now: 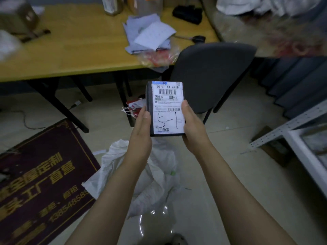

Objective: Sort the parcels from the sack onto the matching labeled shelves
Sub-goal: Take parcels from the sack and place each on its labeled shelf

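Bare forearms reach forward from the bottom of the view and meet on a small dark parcel [166,107], which is held up between the two hands. On the parcel's left edge, the left hand [141,131] clasps it with the thumb laid on the front face. Opposite it, the right hand [192,128] grips the right edge with its thumb on the shipping label [168,110]. The fingers of both hands are hidden behind the parcel. Its long axis runs straight away from the person, level with both hands and centred between them, so neither hand is nearer. The label faces up, with "5-1" handwritten on its lower half, which looks like the shelf code to match.

Directly below the forearms, the white sack [109,161] lies slumped on the floor. A white perforated shelf frame [290,126] stands well off to the right of the right hand, blurred, and no shelf labels can be read on it. Ahead of the hands and just beyond the parcel is a dark chair [212,71], with a wooden table [70,55] further ahead and to the left.

The coming move probably turns toward the right-hand side, so the right hand would lead the carry.
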